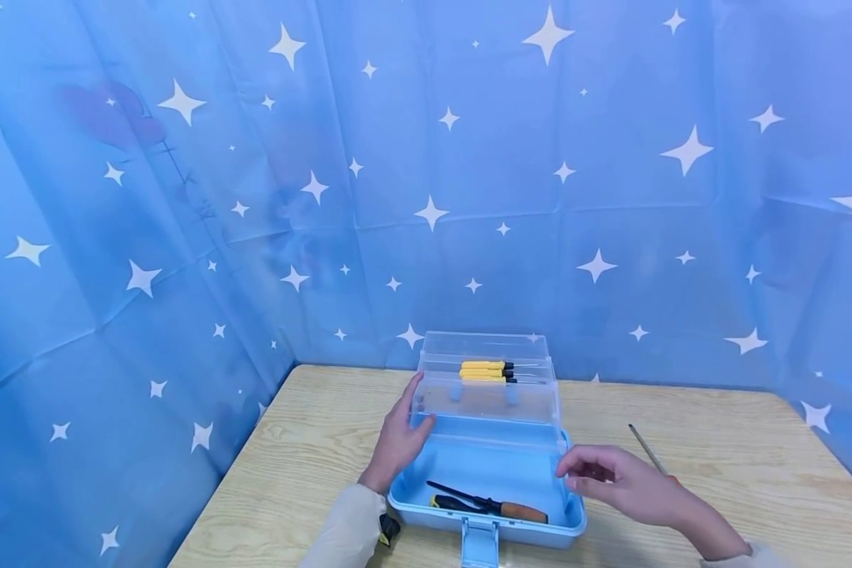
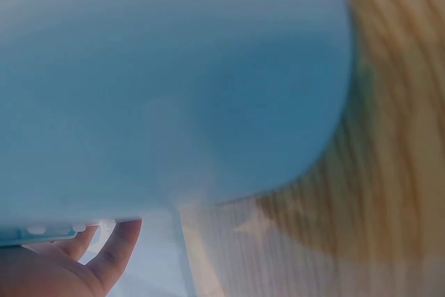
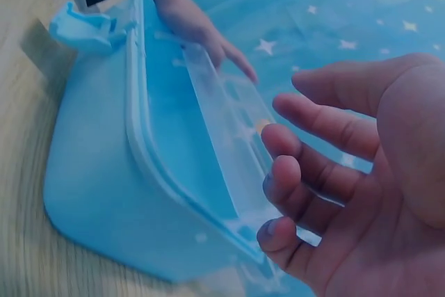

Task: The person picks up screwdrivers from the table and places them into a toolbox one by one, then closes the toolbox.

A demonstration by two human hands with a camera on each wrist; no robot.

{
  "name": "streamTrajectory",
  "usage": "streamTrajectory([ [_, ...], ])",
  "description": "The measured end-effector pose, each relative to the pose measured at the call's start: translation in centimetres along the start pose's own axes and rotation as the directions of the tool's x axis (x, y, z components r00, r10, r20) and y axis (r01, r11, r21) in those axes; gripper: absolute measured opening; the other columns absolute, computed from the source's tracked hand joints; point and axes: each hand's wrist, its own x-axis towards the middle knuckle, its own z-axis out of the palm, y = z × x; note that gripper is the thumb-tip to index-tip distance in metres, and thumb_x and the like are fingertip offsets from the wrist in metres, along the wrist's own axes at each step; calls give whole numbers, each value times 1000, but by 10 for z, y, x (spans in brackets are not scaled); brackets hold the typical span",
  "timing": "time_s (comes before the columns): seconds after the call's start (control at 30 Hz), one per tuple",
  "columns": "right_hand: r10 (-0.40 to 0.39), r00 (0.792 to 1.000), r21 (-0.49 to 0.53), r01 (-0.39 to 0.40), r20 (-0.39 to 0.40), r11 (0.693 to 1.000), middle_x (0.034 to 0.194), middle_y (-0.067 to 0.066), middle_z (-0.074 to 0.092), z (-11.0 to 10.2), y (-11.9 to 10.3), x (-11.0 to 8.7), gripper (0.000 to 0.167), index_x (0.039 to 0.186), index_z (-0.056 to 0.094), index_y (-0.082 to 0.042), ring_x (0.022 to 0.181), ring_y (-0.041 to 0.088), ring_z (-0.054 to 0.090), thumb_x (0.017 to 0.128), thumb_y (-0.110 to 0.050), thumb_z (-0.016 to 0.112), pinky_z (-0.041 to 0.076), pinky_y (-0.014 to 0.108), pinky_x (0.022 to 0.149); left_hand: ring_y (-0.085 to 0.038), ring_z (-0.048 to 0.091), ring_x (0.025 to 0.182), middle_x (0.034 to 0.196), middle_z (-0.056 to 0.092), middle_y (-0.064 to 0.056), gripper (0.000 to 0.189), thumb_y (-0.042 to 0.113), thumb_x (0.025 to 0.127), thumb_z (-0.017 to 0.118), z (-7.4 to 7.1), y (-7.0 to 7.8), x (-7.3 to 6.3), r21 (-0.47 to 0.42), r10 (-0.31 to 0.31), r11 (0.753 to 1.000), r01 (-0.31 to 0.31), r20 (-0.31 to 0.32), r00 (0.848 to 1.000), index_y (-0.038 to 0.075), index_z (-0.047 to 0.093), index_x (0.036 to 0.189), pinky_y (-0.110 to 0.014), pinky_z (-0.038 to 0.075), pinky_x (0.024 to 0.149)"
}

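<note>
A light blue toolbox stands with its clear tray raised at the back. My left hand is at the tray's left edge, thumb spread from its straight fingers. At the box's right side, my right hand hovers with loosely bent fingers and nothing in them; the right wrist view shows its palm. Several yellow-handled screwdrivers lie in the tray. Inside the box are a screwdriver with an orange-brown handle and a tool with a black and yellow handle.
Right of the box, a screwdriver lies on the wooden table, partly hidden by my right hand. The front latch hangs down. A small black and yellow object shows beside my left sleeve. A blue starry curtain hangs behind.
</note>
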Motion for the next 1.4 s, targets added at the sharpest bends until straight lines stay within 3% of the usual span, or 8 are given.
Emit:
streamTrajectory([
  [0.1,25,999,-12,-25,-20,1000,95,15,63,-8,3,-9,19,114,64,-7,80,14,57,103,-5,48,50,28,62,-26,35,146,159,34,6,72,22,97,60,0,0,0,-3,-4,1000,4,1,1000,45,23,155,-55,36,113],
  [0.27,78,995,-40,-80,-61,996,105,1,66,-21,10,-24,21,118,62,-2,88,16,61,103,-6,47,53,27,68,-26,34,146,159,34,7,72,23,97,60,1,-1,0,-11,-19,1000,19,-1,1000,48,23,154,-55,36,113],
  [0.57,200,970,-22,-205,-141,979,113,-6,66,-39,27,-46,26,123,59,3,101,1,62,105,-9,45,57,26,78,-24,35,146,159,34,8,72,25,97,60,0,-2,1,-1,-8,1000,8,7,1000,49,22,153,-54,36,113],
  [0.9,423,861,-18,-446,-283,895,111,-14,65,-58,44,-76,39,129,56,5,97,0,61,106,-24,46,55,27,75,-25,35,146,158,35,8,72,24,97,60,0,-2,1,-7,2,1000,-1,8,1000,47,23,154,-55,35,114],
  [1.13,470,782,-56,-535,-408,843,109,-19,63,-68,56,-98,41,130,56,3,92,0,60,106,-28,47,54,27,70,-24,36,145,157,37,9,72,25,97,60,1,-4,1,5,10,1000,-10,6,1000,47,22,154,-54,36,113],
  [1.3,524,725,-15,-592,-447,806,113,-8,65,-71,63,-107,48,134,52,3,91,-1,59,105,-35,47,54,28,70,-25,35,145,158,36,8,73,25,97,61,1,-2,0,-2,-1,1000,1,11,1000,46,22,155,-55,36,113],
  [1.4,530,715,-21,-604,-457,797,116,0,65,-73,67,-111,51,136,50,4,92,-4,58,105,-36,47,55,27,71,-26,36,145,158,37,7,73,24,97,61,1,-1,0,-9,-12,1000,12,10,1000,46,22,155,-55,36,113],
])
